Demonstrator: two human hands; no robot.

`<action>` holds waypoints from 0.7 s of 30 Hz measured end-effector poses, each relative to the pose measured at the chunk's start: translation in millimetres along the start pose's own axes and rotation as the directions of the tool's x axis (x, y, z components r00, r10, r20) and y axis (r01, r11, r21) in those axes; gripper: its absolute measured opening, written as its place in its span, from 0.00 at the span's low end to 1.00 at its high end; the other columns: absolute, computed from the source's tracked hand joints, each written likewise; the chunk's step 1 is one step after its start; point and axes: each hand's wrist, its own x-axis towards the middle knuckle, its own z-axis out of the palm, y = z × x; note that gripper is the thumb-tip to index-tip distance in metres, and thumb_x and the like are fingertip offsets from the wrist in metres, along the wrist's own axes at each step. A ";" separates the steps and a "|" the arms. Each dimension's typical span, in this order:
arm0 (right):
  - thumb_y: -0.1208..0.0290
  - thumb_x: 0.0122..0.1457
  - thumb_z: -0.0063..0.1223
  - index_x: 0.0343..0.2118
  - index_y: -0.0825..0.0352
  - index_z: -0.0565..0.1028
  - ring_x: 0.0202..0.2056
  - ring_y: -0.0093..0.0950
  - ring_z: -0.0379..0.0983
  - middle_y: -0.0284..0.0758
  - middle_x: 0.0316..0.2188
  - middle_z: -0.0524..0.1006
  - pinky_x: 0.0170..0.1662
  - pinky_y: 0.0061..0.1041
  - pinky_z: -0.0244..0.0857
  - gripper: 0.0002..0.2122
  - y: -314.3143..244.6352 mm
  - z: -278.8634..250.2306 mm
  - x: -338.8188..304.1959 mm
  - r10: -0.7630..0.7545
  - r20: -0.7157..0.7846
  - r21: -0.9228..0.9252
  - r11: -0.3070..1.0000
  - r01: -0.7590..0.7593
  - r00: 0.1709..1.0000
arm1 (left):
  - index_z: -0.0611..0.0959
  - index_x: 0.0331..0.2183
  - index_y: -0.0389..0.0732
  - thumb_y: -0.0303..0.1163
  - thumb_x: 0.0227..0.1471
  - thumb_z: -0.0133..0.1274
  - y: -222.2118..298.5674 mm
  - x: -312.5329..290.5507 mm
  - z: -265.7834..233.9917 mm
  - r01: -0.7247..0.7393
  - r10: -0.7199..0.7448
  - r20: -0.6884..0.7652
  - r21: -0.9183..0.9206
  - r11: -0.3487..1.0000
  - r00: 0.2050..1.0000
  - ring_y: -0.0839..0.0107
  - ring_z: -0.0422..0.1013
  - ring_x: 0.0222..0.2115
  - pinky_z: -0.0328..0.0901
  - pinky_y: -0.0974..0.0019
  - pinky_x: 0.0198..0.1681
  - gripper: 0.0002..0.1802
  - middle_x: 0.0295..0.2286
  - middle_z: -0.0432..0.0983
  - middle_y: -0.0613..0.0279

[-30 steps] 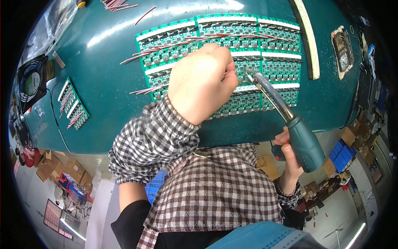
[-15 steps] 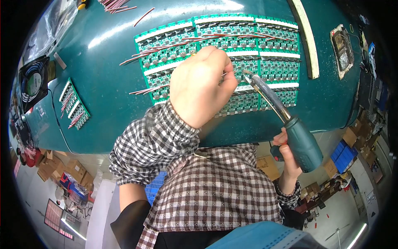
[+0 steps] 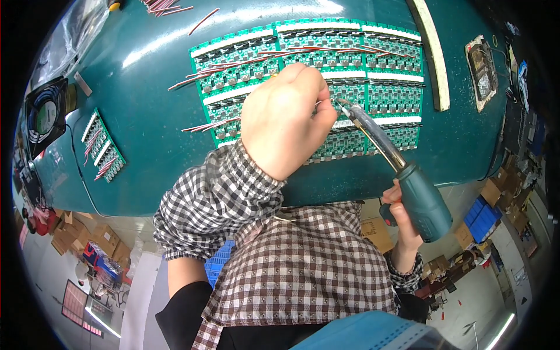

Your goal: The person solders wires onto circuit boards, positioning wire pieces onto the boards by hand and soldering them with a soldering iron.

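Observation:
My left hand [image 3: 286,122] is closed over the middle of several green circuit boards [image 3: 394,104], thumb and forefinger pinching what looks like a thin wire, mostly hidden by the fingers. In my right hand [image 3: 402,219] is a green-handled soldering gun [image 3: 424,204]. Its long metal barrel slants up and left, and the tip is at the boards just right of my left fingertips. Whether tip and wire touch is too small to tell. Red and white wires [image 3: 211,71] lie across the boards and stick out past their left edge.
A separate small board strip [image 3: 104,146] with wires lies left, near a black fan [image 3: 46,118]. A wire bundle [image 3: 160,7] is at the far edge. To the right are a pale curved bar [image 3: 433,58] and a dirty soldering-tip tray [image 3: 483,73].
The soldering gun has shifted slightly left, bringing its tip closer to my left fingertips. My left hand has moved a little to the right, still pinched.

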 end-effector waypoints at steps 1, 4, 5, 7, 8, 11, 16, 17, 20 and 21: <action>0.71 0.43 0.66 0.32 0.72 0.75 0.26 0.24 0.73 0.35 0.24 0.76 0.31 0.22 0.68 0.15 0.9 -0.7 -0.1 -0.014 0.009 -0.019 1.000 0.014 1.000 | 0.73 0.20 0.41 0.21 0.34 0.55 -0.1 -0.1 0.1 0.000 0.000 -0.004 0.003 1.000 1.000 0.73 0.62 0.16 0.59 0.70 0.18 0.07 0.17 0.64 0.66; 0.71 0.43 0.66 0.32 0.73 0.75 0.26 0.24 0.73 0.35 0.24 0.76 0.31 0.22 0.68 0.15 -0.2 -2.0 2.3 -0.051 0.036 -0.031 0.998 0.053 0.998 | 0.73 0.20 0.41 0.21 0.34 0.55 0.9 0.6 -1.6 0.005 -0.005 0.000 0.000 1.000 1.000 0.73 0.62 0.16 0.59 0.70 0.18 0.07 0.17 0.64 0.66; 0.71 0.43 0.66 0.32 0.73 0.75 0.26 0.24 0.73 0.35 0.24 0.76 0.31 0.22 0.68 0.15 -0.4 -1.4 2.1 -0.051 0.035 -0.030 0.998 0.053 0.998 | 0.73 0.20 0.41 0.21 0.34 0.55 0.8 0.7 -1.5 0.004 -0.004 0.001 0.001 1.000 1.000 0.73 0.62 0.16 0.59 0.70 0.18 0.07 0.17 0.64 0.66; 0.71 0.43 0.66 0.32 0.72 0.75 0.26 0.24 0.73 0.35 0.24 0.76 0.31 0.22 0.68 0.15 -1.2 0.4 1.7 -0.020 0.009 0.000 1.000 0.020 1.000 | 0.73 0.20 0.41 0.22 0.35 0.55 0.9 0.7 -1.4 0.007 -0.007 0.013 0.005 1.000 1.000 0.73 0.62 0.15 0.59 0.70 0.18 0.07 0.17 0.64 0.66; 0.71 0.43 0.66 0.32 0.72 0.75 0.26 0.24 0.73 0.35 0.24 0.76 0.31 0.22 0.68 0.15 -0.9 0.0 1.8 -0.020 0.008 0.000 1.000 0.020 1.000 | 0.73 0.20 0.41 0.22 0.35 0.55 1.0 1.0 -1.6 0.006 -0.006 0.013 0.004 1.000 1.000 0.73 0.62 0.15 0.59 0.70 0.18 0.07 0.17 0.64 0.66; 0.71 0.43 0.66 0.33 0.72 0.75 0.26 0.24 0.73 0.35 0.24 0.76 0.31 0.21 0.68 0.15 -0.7 -0.8 2.2 -0.040 0.027 -0.042 0.998 0.041 0.999 | 0.73 0.20 0.40 0.21 0.35 0.55 1.9 2.0 -2.8 0.020 -0.020 0.030 0.003 1.000 0.999 0.72 0.62 0.15 0.59 0.70 0.18 0.07 0.17 0.64 0.66; 0.71 0.43 0.66 0.33 0.72 0.75 0.26 0.23 0.73 0.35 0.24 0.76 0.30 0.20 0.68 0.16 -0.4 -1.2 0.5 -0.017 0.006 -0.001 1.000 0.017 1.000 | 0.73 0.20 0.40 0.22 0.35 0.54 3.5 3.0 -4.6 0.021 -0.021 0.036 0.015 1.000 0.999 0.71 0.62 0.16 0.59 0.70 0.19 0.06 0.17 0.64 0.65; 0.71 0.43 0.66 0.33 0.72 0.75 0.26 0.23 0.73 0.35 0.24 0.76 0.30 0.20 0.68 0.16 0.5 -1.3 -0.1 -0.018 0.006 0.000 1.000 0.018 1.000 | 0.73 0.20 0.40 0.22 0.35 0.54 3.2 2.8 -4.4 0.020 -0.021 0.036 0.016 1.000 0.999 0.71 0.62 0.16 0.59 0.70 0.19 0.06 0.17 0.64 0.65; 0.71 0.43 0.66 0.33 0.72 0.74 0.25 0.22 0.73 0.34 0.23 0.76 0.30 0.20 0.67 0.16 3.1 -1.9 -1.5 0.015 0.004 0.011 1.000 -0.015 1.000 | 0.73 0.20 0.40 0.22 0.35 0.54 2.1 2.2 -3.3 0.015 -0.015 0.024 0.010 1.000 1.000 0.71 0.63 0.16 0.60 0.69 0.20 0.06 0.17 0.64 0.65; 0.71 0.43 0.66 0.34 0.72 0.74 0.25 0.22 0.73 0.34 0.23 0.76 0.30 0.20 0.67 0.16 4.1 -2.5 -1.6 -0.003 0.010 -0.019 1.000 0.003 1.000 | 0.73 0.20 0.40 0.22 0.35 0.54 1.8 2.2 -2.9 0.013 -0.014 0.025 0.015 1.000 1.000 0.71 0.63 0.16 0.60 0.69 0.20 0.06 0.17 0.64 0.65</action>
